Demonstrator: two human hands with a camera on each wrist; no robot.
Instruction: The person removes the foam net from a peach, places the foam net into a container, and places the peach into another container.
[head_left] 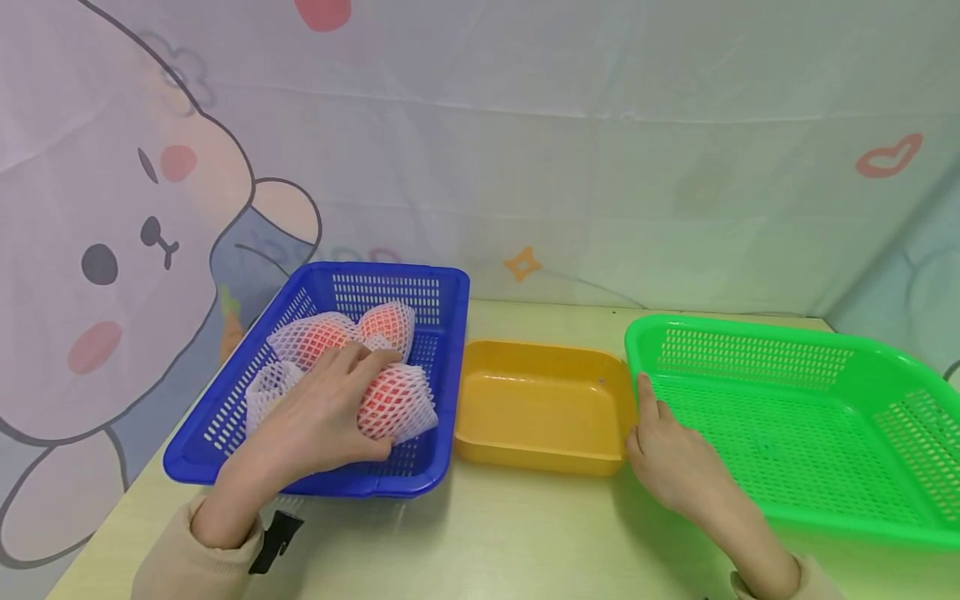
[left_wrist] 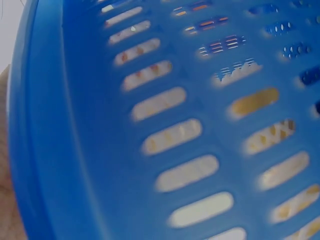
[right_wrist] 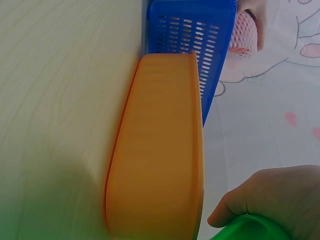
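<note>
Clock: 12 points away from the person, in the head view.
Counter: pale, wood-grained, flat.
Left hand: the nearer hand; fingers bent over the fruit's far side, thumb at its near side, spread about its width and gripping it.
Held fruit: at 3 o'clock from the palm, inside the blue basket; red, rounded, in white foam mesh whose long axis runs roughly 9 to 3.
Right hand: well apart from the fruit; fingers nearly together, pinching the green basket by its 9 o'clock rim.
Yellow tray: 3 o'clock from the fruit, between the baskets; smooth, solid-walled, rounded corners.
Baskets: slotted plastic, rolled rims.
Other netted fruits: 11 and 12 o'clock from the held one.
Backdrop: creased printed cloth.
</note>
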